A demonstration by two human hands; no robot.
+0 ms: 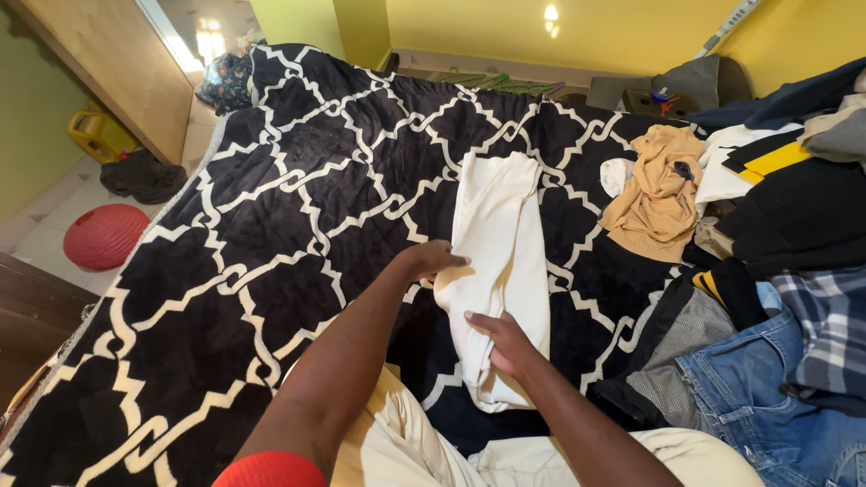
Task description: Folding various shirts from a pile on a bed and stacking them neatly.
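Pressing cream garment (502, 261), left hand (431, 260), right hand (502, 341)

The blanket (298, 225) filling the middle of the frame is plush fleece with a soft sheen, black with cream lines. On it, the cream garment (501, 261) under both hands is smooth, matt knit cloth. At the right, the tan shirt (658, 198) looks like soft, crumpled cotton; the jeans (767, 397) at lower right are coarse blue denim, beside a checked flannel (825, 325). At upper left, a matt wooden panel (117, 63); below it, a red ribbed ball (105, 236), faintly glossy.
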